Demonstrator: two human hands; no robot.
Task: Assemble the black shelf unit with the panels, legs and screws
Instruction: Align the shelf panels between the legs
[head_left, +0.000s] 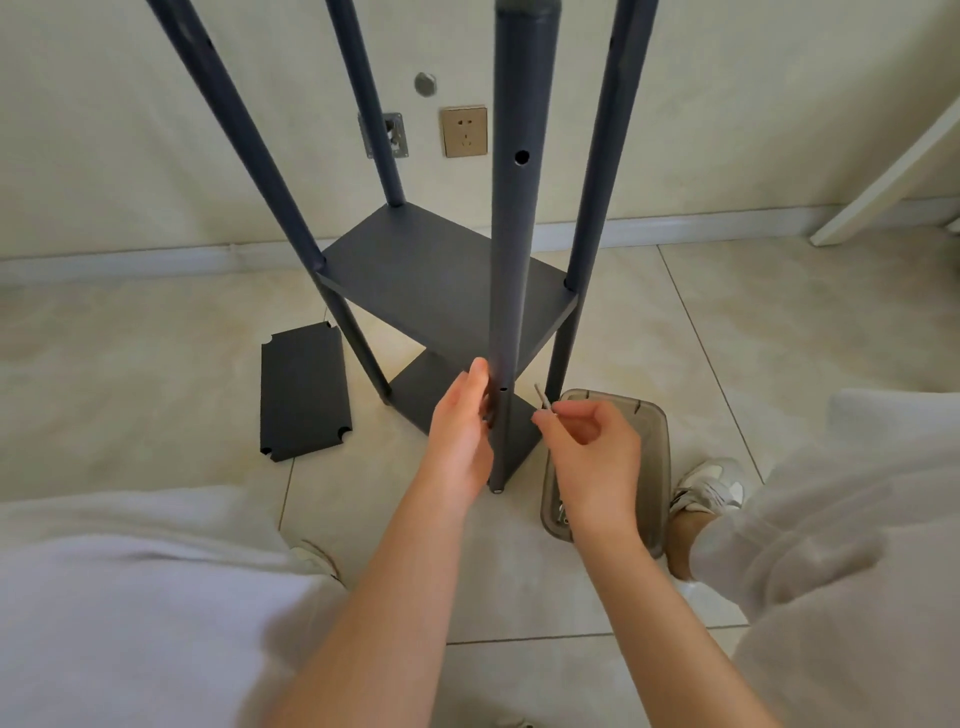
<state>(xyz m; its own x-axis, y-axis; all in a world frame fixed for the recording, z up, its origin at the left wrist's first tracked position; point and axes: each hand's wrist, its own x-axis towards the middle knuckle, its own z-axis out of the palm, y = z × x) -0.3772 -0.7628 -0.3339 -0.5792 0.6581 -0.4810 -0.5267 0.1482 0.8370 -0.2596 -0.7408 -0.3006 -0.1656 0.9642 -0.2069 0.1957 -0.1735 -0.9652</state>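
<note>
One loose panel (304, 392) lies flat on the tiles at centre left, not yet fitted. Right of it, mid-frame, stands the black shelf unit (447, 275), with four legs up and two panels already set between them. Your left hand (460, 431) holds the near leg (511, 260) low down, thumb along the tube and fingers curled behind it, just beside a small screw hole (503, 388). Right of the leg, your right hand (592, 441) pinches what looks like a screw (543, 397). It is tilted, near the hole but apart from it. Below that hand sits a clear plastic tub (652, 447). You appear to be fastening the lower panel (431, 400) to this leg. Next, level the screw, line its tip up with the hole and brace the leg as you push.
</note>
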